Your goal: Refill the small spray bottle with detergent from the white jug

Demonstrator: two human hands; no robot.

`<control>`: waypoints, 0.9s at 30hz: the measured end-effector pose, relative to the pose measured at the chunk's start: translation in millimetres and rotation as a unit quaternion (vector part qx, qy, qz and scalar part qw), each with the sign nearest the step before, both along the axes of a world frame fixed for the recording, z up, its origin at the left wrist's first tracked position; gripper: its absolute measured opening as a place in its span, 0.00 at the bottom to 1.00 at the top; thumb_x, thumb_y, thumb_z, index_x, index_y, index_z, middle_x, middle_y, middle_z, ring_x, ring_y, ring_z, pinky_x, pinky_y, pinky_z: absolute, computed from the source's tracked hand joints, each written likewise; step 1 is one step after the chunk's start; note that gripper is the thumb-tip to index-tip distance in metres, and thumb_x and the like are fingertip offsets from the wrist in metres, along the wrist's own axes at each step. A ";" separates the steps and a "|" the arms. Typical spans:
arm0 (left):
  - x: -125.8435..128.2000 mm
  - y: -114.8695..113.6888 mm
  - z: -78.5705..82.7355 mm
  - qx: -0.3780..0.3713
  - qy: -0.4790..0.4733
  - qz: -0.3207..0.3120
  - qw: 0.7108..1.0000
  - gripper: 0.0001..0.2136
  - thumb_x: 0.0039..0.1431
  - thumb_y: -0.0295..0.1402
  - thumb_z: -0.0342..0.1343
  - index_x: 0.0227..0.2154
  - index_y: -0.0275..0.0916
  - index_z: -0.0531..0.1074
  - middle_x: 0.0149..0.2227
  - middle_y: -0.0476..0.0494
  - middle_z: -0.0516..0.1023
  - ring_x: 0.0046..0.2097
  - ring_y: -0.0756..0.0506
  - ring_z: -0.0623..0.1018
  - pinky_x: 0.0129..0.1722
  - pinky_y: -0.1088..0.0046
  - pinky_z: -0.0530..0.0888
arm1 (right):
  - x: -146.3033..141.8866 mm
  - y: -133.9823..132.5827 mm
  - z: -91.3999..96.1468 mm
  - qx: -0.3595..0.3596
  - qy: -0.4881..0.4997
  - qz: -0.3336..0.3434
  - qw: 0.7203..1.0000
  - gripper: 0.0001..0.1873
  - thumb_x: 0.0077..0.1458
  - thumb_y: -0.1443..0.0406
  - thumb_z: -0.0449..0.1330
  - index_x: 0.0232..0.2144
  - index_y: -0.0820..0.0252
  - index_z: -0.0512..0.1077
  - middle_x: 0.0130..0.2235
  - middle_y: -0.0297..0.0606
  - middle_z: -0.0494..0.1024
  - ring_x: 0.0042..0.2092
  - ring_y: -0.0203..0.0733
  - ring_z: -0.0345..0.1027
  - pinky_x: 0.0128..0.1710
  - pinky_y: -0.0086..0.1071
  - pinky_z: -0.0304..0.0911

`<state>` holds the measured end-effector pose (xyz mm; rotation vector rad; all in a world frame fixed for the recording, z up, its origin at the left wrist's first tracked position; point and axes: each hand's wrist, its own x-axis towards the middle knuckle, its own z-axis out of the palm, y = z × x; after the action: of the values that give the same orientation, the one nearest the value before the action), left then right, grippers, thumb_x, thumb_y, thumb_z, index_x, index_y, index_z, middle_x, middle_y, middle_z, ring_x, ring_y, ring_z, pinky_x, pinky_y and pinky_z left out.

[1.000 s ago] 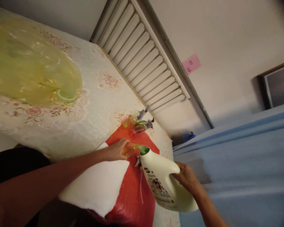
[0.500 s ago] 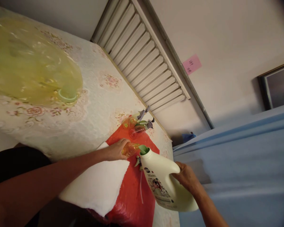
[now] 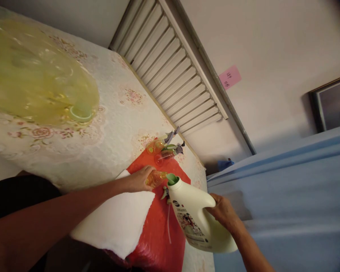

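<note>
One bottle (image 3: 155, 180), gripped in the left hand (image 3: 140, 180), is pointing its neck (image 3: 163, 176) at the green spout (image 3: 172, 179) of a tilted jug (image 3: 198, 224), whose handle (image 3: 206, 200) the right hand (image 3: 222, 212) is clasping

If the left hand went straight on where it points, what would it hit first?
Probably the green spout of the jug, beyond the bottle the left hand holds; depth is unclear.

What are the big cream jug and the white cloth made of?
The cream jug looks like smooth plastic with a satiny finish, given its soft sheen and rounded, moulded-looking shape. The white cloth seems matte fabric, perhaps towelling, from its fuzzy edge.
</note>
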<state>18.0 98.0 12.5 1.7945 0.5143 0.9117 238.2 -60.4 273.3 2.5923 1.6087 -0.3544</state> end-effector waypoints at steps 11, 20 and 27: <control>1.6 0.7 -2.3 0.001 0.013 0.007 1.000 0.32 0.44 0.38 0.67 0.52 0.42 0.62 0.52 0.40 0.69 0.54 0.36 0.72 0.54 0.59 0.70 | -5.9 1.0 2.9 -0.004 -0.001 -0.012 1.000 0.06 0.42 0.66 0.55 0.23 0.60 0.71 0.23 0.32 0.73 0.26 0.36 0.65 0.25 0.26 0.57; 2.2 1.2 -3.1 0.002 0.015 0.011 1.000 0.31 0.44 0.37 0.67 0.52 0.42 0.62 0.53 0.40 0.69 0.55 0.36 0.72 0.54 0.58 0.70 | -6.4 1.9 3.7 -0.001 -0.010 -0.004 1.000 0.07 0.42 0.65 0.55 0.24 0.60 0.72 0.23 0.32 0.73 0.26 0.37 0.65 0.26 0.26 0.57; 2.8 1.5 -3.9 0.001 0.002 0.010 1.000 0.32 0.43 0.37 0.67 0.52 0.42 0.63 0.52 0.39 0.70 0.53 0.35 0.73 0.53 0.58 0.71 | -5.9 2.0 2.9 -0.005 -0.017 -0.008 1.000 0.07 0.41 0.65 0.55 0.24 0.60 0.72 0.23 0.32 0.73 0.27 0.38 0.65 0.26 0.26 0.57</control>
<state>20.8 99.5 8.6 1.7961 0.5353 0.9238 232.3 -58.4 276.1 2.5909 1.5738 -0.3176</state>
